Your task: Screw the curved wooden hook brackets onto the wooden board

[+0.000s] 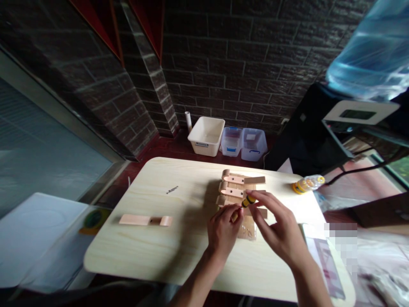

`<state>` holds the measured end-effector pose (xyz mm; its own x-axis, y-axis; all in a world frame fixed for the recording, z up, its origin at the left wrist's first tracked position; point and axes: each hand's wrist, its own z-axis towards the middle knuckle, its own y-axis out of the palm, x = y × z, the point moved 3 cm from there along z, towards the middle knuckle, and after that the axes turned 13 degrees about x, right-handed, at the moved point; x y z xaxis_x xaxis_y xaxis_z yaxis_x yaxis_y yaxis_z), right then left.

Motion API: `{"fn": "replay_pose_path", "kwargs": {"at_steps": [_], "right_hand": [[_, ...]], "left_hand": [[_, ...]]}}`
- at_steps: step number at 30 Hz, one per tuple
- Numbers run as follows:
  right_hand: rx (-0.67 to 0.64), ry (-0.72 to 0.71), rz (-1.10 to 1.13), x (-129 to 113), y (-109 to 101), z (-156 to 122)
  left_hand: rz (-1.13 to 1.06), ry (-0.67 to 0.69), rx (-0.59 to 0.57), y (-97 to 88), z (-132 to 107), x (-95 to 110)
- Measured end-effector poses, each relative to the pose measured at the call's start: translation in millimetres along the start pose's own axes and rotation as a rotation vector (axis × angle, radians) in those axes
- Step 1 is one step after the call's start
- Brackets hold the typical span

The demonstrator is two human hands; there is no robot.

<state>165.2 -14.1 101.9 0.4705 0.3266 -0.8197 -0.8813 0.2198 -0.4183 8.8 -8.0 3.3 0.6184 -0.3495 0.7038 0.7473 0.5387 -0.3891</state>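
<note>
My right hand (276, 221) grips a small screwdriver (248, 201) with a yellow and black handle, held tilted between thumb and fingers. Close to its tip, my left hand (225, 226) is closed in a pinch; what lies between those fingertips is hidden. Both hands are over a wooden board (251, 232) on the table. Across the board lie several wooden strips with curled left ends, among them a far strip (236, 179) and a middle strip (231, 192) with dark holes or screws. The nearer strips are partly covered by my hands.
On the pale table (134, 251), a separate curled wooden strip (145, 220) lies left, with small dark metal pieces (172, 190) beyond it. A plastic bottle (308, 184) lies at the right back, and a flat packet (322, 260) is near the right edge. Bins (207, 140) stand behind.
</note>
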Motion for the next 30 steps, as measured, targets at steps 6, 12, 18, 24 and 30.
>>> {"fn": "replay_pose_path", "kwargs": {"at_steps": [6,12,18,24,30], "right_hand": [[0.017,-0.017,-0.021,-2.0,-0.3,0.0],[0.019,0.019,0.002,0.1,-0.8,-1.5],[0.032,0.059,0.026,0.9,-3.0,-1.2],[0.045,0.043,0.039,3.6,-0.7,-1.5],[0.045,0.013,0.053,2.3,1.4,-2.3]], "left_hand": [[0.011,-0.004,-0.017,1.1,-1.0,-0.8],[0.021,-0.023,-0.030,1.4,-1.4,-1.2],[0.020,-0.028,-0.008,1.9,-2.7,-0.3],[0.029,-0.035,0.017,3.7,-4.5,-1.1],[0.043,-0.060,0.007,5.2,-7.3,-3.4]]}}
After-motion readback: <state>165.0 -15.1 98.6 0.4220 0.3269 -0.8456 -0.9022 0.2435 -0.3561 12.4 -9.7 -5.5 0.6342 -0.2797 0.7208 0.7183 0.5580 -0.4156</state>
